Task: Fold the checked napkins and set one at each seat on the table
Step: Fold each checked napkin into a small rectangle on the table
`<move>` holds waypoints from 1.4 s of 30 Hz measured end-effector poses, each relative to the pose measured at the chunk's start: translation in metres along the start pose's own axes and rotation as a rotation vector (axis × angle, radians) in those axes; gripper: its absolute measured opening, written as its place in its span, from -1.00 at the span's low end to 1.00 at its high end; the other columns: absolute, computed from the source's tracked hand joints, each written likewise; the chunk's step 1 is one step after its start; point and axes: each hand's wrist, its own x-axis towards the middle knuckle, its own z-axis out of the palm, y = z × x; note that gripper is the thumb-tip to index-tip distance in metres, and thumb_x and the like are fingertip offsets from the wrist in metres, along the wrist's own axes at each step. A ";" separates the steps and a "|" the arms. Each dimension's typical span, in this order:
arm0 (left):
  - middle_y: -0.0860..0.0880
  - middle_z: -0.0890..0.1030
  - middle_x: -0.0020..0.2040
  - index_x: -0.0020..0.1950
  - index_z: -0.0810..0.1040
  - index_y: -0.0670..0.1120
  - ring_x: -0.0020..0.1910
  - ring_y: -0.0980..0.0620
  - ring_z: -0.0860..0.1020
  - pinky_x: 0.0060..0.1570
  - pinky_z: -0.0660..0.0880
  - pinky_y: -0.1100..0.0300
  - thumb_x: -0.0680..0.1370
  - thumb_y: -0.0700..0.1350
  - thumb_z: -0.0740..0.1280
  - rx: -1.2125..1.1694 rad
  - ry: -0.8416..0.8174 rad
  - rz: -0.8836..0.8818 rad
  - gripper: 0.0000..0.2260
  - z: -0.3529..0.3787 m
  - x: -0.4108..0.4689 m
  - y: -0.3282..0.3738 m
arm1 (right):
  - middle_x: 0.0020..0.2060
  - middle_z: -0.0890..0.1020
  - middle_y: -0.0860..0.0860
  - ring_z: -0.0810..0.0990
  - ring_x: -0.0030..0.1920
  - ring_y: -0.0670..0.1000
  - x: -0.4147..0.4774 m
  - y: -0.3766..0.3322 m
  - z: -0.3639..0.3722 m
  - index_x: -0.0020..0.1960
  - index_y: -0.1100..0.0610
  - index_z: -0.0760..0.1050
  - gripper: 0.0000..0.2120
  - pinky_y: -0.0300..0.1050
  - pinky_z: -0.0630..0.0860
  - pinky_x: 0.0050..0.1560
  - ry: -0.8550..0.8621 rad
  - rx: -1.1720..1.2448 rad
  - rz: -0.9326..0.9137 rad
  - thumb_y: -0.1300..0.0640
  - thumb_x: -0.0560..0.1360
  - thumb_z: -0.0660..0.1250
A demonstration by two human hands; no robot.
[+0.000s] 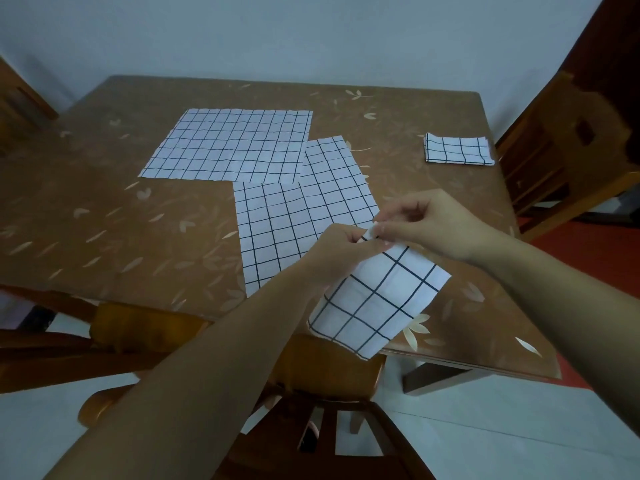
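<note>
Pinching the near napkin's [377, 299] corners with left hand [341, 252] and right hand [431, 223] fingers, we are aligning them for a square fold.

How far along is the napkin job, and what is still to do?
Done: one folded napkin lies near the right edge of the table, by a chair. In hand: the left hand and right hand pinch the top of another napkin, which hangs over the near edge. Left: a large flat napkin and overlapping flat ones beside it are unfolded, and the other seats show no napkin.
</note>
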 end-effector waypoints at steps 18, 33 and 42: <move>0.10 0.34 -0.58 -0.35 0.43 -0.14 -0.61 0.14 0.33 -0.46 0.30 0.28 0.56 -0.02 0.39 0.305 0.010 -0.084 -0.66 -0.031 -0.013 -0.004 | -0.24 0.68 0.03 0.62 -0.20 -0.05 0.007 0.012 -0.041 -0.18 0.04 0.67 -0.94 -0.11 0.54 -0.09 0.277 0.133 0.081 0.15 0.47 0.46; -0.01 0.18 -0.47 -0.35 0.33 -0.15 -0.52 0.05 0.17 -0.49 0.22 0.31 0.57 -0.03 0.36 0.208 -0.121 -0.132 -0.62 -0.025 -0.006 -0.002 | -0.14 0.73 0.07 0.69 -0.12 0.05 -0.013 0.024 -0.038 -0.03 0.18 0.68 -0.67 -0.10 0.61 -0.09 -0.199 -0.030 0.281 -0.09 0.49 0.38; -0.04 0.72 -0.05 -0.02 0.67 -0.05 -0.04 -0.01 0.68 0.02 0.61 0.10 0.50 0.02 0.44 0.068 -0.037 -0.317 -0.83 -0.031 -0.017 -0.043 | -0.43 0.65 0.01 0.50 -0.54 -0.12 -0.022 0.060 -0.014 -0.15 0.16 0.65 -0.83 -0.32 0.31 -0.54 0.021 0.238 0.360 0.16 0.56 0.33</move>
